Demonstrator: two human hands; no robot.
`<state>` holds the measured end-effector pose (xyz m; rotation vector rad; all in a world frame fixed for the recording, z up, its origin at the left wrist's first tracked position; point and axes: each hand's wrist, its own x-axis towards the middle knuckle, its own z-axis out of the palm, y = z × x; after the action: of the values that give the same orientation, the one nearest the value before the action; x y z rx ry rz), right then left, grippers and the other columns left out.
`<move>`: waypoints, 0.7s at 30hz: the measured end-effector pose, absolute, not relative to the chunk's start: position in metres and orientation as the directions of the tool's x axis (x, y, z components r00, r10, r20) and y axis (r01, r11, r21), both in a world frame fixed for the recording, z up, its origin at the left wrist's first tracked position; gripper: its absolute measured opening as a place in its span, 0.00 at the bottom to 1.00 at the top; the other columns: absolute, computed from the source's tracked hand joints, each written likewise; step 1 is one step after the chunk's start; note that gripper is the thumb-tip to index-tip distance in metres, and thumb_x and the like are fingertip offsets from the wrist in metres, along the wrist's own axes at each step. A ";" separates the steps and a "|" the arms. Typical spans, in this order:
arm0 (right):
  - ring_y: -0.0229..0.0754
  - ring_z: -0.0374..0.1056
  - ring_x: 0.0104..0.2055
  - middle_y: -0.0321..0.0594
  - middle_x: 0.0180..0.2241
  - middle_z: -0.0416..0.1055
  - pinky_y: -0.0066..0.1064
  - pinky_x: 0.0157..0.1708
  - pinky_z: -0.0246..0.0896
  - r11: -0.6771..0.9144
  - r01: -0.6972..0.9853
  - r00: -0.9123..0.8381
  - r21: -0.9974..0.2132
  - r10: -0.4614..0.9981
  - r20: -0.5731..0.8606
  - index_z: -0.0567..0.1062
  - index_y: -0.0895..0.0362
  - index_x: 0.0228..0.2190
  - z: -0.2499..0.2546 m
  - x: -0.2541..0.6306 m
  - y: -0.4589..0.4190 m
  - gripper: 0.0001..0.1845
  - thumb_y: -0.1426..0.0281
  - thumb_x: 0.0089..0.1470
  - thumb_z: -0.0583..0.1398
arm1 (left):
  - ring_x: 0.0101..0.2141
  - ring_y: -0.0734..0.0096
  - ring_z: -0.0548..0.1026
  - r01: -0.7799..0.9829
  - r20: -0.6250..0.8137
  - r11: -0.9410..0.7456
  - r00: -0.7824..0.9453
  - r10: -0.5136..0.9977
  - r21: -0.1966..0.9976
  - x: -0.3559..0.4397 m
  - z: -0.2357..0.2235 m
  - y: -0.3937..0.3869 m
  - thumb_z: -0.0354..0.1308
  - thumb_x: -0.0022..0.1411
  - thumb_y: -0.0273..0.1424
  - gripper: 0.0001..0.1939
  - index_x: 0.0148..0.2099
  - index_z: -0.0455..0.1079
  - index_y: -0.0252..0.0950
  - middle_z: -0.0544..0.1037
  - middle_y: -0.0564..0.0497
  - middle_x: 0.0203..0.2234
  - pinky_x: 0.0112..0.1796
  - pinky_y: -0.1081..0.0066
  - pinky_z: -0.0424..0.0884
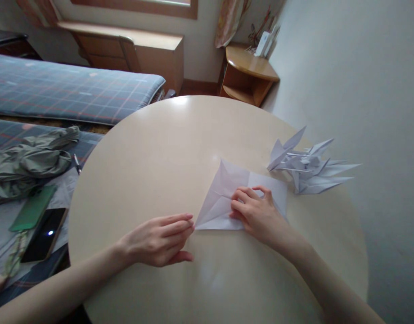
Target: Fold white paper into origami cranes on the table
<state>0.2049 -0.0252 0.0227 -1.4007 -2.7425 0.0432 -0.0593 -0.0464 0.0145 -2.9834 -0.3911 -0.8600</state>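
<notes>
Sheet [220, 191]: matt, creased paper. Tabletop [153, 157]: smooth, glossy. Mattress [75, 90]: cloth.

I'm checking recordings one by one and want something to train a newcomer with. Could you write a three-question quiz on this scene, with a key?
1. True or false: the right hand is on the white sheet.
2. What else is on the round table, over to the right, beyond the sheet?
A) a mug
B) folded papers
C) a pair of scissors
3. Short answer: which hand has its fingertips by the sheet's near-left corner?

Key:
1. True.
2. B.
3. The left hand.
</notes>
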 end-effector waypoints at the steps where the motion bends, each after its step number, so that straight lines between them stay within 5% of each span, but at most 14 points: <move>1: 0.43 0.62 0.48 0.36 0.35 0.73 0.41 0.48 0.37 0.583 0.811 -0.582 -0.052 0.813 0.035 0.70 0.55 0.26 0.023 0.204 -0.025 0.07 0.72 0.56 0.57 | 0.41 0.66 0.75 0.234 0.532 -0.971 0.817 0.223 0.047 -0.058 0.015 -0.049 0.51 0.64 0.33 0.14 0.38 0.71 0.26 0.79 0.43 0.34 0.53 0.67 0.68; 9: 0.42 0.62 0.49 0.36 0.36 0.73 0.41 0.48 0.38 0.564 0.823 -0.565 -0.063 0.825 -0.003 0.71 0.55 0.27 0.025 0.203 -0.025 0.06 0.72 0.56 0.58 | 0.39 0.66 0.76 0.269 0.484 -0.963 0.845 0.226 -0.021 -0.047 0.010 -0.064 0.51 0.63 0.28 0.12 0.45 0.69 0.24 0.78 0.41 0.39 0.45 0.67 0.75; 21: 0.43 0.61 0.50 0.36 0.36 0.73 0.42 0.47 0.38 0.551 0.832 -0.553 -0.063 0.832 -0.030 0.71 0.55 0.26 0.026 0.200 -0.025 0.06 0.71 0.56 0.59 | 0.37 0.65 0.77 0.401 0.587 -0.915 0.753 0.299 -0.048 -0.045 0.007 -0.089 0.53 0.58 0.22 0.09 0.40 0.71 0.23 0.79 0.42 0.35 0.44 0.68 0.75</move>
<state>0.2003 -0.0250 0.0262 -1.4831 -2.7637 0.1088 -0.0454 -0.0893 0.0073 -2.7790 -0.5591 -0.8872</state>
